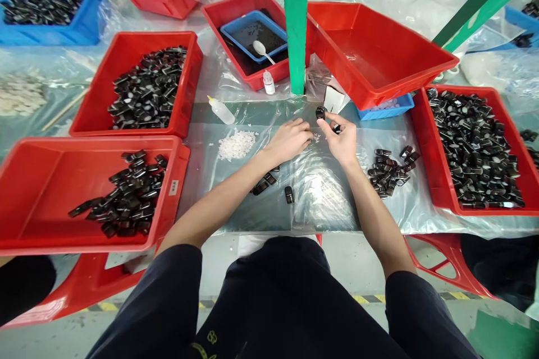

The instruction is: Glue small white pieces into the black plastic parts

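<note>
Pinched between the thumb and fingers of my right hand [343, 137] is a small glossy black part [320, 113], held up off the table. Another dark piece [336, 129] shows within the same hand. My left hand [291, 139] rests low to its left, fingers curled together beside a few small white bits [316, 137]; whatever its fingertips hold is hidden. A heap of white bits [236, 145] lies left of that hand. Under my left forearm are several black parts [263, 184], with a single one [288, 194] nearby. More black parts [391, 171] are piled right of my right forearm.
Red bins of black parts stand at left [191, 78], front left [181, 174] and right [425, 140]. A green post [295, 22] rises ahead, beside a tilted red bin [379, 90]. A squeeze bottle [222, 111], small vial [268, 83] and blue tray with spoon [236, 25] are near.
</note>
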{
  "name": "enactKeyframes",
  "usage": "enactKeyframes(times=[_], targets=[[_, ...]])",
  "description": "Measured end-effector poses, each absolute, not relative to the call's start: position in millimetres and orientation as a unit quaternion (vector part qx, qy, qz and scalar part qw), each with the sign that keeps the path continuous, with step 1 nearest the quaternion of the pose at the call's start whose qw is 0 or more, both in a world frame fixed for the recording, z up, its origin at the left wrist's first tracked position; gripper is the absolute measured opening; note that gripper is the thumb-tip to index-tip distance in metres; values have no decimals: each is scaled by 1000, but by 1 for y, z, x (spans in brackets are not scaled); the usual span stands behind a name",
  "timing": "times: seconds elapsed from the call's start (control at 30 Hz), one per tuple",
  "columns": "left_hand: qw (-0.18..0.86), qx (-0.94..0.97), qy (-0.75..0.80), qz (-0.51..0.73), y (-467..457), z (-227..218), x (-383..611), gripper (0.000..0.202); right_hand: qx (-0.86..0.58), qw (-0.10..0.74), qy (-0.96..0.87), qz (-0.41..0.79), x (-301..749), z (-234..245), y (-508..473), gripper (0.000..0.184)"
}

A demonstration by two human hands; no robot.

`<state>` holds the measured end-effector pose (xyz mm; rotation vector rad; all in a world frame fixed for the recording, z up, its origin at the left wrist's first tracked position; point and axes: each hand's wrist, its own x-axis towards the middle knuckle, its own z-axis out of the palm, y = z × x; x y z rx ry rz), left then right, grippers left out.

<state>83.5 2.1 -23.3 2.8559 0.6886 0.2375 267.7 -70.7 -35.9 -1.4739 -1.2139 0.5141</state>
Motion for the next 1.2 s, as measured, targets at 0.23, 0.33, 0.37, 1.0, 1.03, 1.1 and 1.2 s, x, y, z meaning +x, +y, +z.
enactKeyframes(times=[0.23, 0.33, 0.37, 1.0, 1.03, 1.1, 1.2], targets=[[117, 956, 258, 76, 2, -23, 67, 21, -616, 551, -514, 229, 268, -34, -72, 66], [141, 946, 283, 71, 8, -22, 51, 17, -617, 542, -518, 239, 266, -34, -72, 65], [157, 939, 295, 78, 9, -22, 45, 17, -616, 540, -521, 241, 266, -35, -72, 64], [551, 597, 371, 450, -21, -23, 18, 48, -573, 432, -632, 293, 226, -26, -96, 53], [554, 595, 372, 448, -21, -24, 17, 48, -573, 430, -632, 295, 225, -26, -97, 55], [561, 594, 367, 445, -20, -25, 16, 49, -573, 429, -632, 297, 223, -25, -98, 59], [573, 589, 355, 446, -20, -26, 16, 48, -574, 427, -632, 298, 221, -24, -100, 63]])
